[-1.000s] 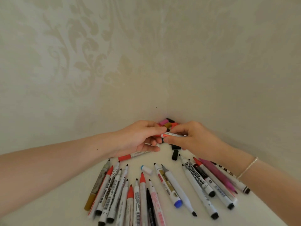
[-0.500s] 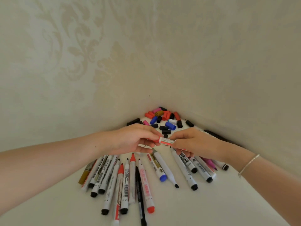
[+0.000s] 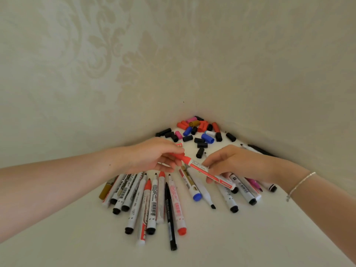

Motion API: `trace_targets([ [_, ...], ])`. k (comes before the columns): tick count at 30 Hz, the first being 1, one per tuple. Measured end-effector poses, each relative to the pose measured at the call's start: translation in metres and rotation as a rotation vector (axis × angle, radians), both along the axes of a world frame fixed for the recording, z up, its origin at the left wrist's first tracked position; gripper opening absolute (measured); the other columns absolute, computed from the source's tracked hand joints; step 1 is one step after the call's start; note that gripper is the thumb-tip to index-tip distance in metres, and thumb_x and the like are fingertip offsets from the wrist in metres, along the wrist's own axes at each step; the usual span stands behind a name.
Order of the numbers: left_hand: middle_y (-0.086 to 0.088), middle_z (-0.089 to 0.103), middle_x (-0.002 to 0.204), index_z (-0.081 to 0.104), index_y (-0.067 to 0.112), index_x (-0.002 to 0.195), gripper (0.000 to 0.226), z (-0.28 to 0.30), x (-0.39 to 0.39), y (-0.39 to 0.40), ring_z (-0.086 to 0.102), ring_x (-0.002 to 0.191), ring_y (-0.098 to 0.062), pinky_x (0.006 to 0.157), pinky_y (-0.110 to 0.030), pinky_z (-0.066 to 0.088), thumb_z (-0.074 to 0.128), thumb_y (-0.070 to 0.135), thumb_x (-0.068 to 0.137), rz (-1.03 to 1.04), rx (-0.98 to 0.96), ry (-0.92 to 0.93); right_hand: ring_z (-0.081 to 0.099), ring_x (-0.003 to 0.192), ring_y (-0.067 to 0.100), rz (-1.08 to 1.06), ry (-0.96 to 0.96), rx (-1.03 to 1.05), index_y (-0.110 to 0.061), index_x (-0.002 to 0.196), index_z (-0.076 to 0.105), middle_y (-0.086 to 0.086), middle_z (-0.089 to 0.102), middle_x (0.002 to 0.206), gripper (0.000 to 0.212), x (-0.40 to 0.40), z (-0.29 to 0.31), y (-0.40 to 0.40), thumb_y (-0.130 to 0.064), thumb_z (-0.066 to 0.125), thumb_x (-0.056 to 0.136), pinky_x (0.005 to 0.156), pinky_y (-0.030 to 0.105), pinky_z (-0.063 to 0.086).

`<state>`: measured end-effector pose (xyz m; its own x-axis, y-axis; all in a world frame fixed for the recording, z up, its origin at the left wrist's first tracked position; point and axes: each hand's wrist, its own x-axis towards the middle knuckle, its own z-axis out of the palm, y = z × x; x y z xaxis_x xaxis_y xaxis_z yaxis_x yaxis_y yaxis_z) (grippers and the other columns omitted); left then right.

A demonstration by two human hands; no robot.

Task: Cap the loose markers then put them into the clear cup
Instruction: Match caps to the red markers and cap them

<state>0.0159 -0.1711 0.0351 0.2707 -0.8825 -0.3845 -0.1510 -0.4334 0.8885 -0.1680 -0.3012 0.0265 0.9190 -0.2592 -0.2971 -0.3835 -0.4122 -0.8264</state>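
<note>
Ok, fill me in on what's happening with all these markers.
A person is capping markers on a white surface set in a wall corner. The left hand holds the red cap end of a red-and-white marker, while the right hand grips its barrel. A row of uncapped markers lies fanned out below the hands, and loose caps are piled in the corner. No clear cup is in view.

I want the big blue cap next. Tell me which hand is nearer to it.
Right. The right hand, holding the red marker, lies just below the big blue cap. The left hand, fingers on the marker's red cap, sits further off to the cap's left.
</note>
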Motion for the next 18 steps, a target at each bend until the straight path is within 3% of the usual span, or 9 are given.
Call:
trace_targets([
  [7,0.000,0.061,0.083,0.065,0.011,0.097,0.012,0.003,0.029,0.009,0.054,0.067,-0.008,0.067,-0.022,0.051,0.059,0.021,0.094,0.250,0.017,-0.181,0.057,0.069,0.009,-0.141,0.119,-0.158,-0.025,0.102,0.065,-0.003,0.066,0.099,0.016,0.005,-0.007,0.001,-0.019,0.064,0.088,0.069,0.022,0.046],
  [11,0.001,0.066,0.082,0.070,0.009,0.099,0.012,0.003,0.030,0.013,0.055,0.069,-0.006,0.070,-0.020,0.051,0.060,0.010,0.091,0.206,0.020,-0.186,0.054,0.072,0.009,-0.118,0.200,-0.407,-0.028,0.118,0.047,-0.003,0.056,0.101,0.033,0.015,-0.005,0.018,-0.023,0.061,0.089,0.064,0.020,0.046],
  [15,0.001,0.072,0.086,0.070,0.009,0.101,0.015,0.005,0.030,0.014,0.060,0.075,-0.006,0.073,-0.020,0.052,0.061,0.006,0.089,0.143,0.039,-0.196,0.045,0.072,0.006,-0.023,0.291,-0.698,-0.023,0.109,0.041,-0.006,0.051,0.090,0.018,0.022,-0.005,0.037,-0.020,0.051,0.094,0.076,0.022,0.042],
  [18,0.000,0.073,0.088,0.067,0.008,0.101,0.014,0.004,0.031,0.013,0.062,0.073,-0.006,0.071,-0.020,0.052,0.058,0.005,0.091,0.126,0.058,-0.196,0.043,0.070,0.005,-0.009,0.310,-0.758,-0.025,0.103,0.039,-0.006,0.045,0.085,0.014,0.026,-0.004,0.045,-0.019,0.048,0.095,0.076,0.022,0.040],
])
